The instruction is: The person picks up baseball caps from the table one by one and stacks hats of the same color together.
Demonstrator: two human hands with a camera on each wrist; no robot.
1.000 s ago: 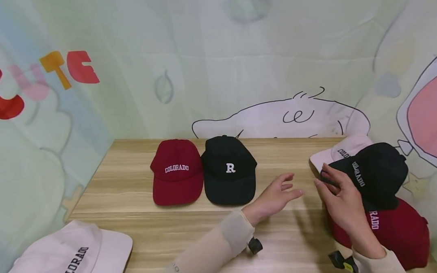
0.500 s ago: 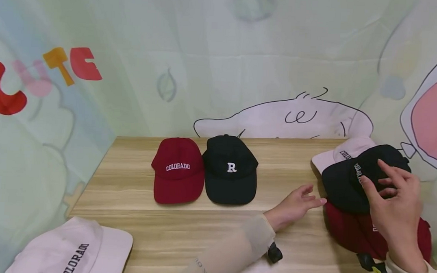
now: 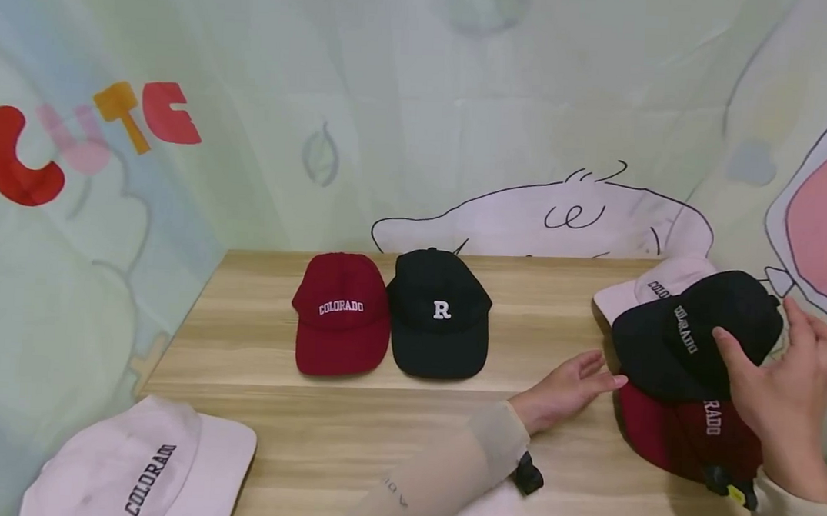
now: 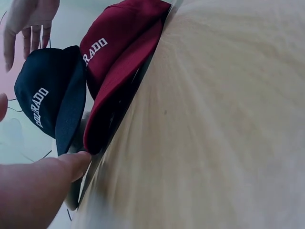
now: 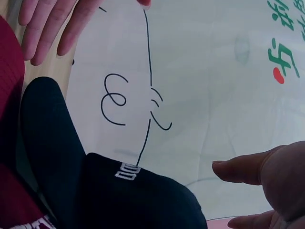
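Black COLORADO cap (image 3: 716, 317) overlaps a red cap (image 3: 665, 431) reading "RADO" at the right of the worktop (image 3: 363, 448) in our head view; our left hand (image 3: 567, 389) and right hand (image 3: 789, 390) stand spread, the right thumb (image 3: 733, 353) obstructing the crown (image 3: 740, 303). Left wrist: we see beneath the red brim (image 4: 121, 76). Right wrist alone: green characters (image 5: 283, 55).

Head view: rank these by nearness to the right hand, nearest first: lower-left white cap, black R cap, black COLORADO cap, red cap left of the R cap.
1. Black COLORADO cap: at the right, beside the right hand.
2. Black R cap: near the middle.
3. Red cap: just left of the R cap.
4. White cap: lower left.
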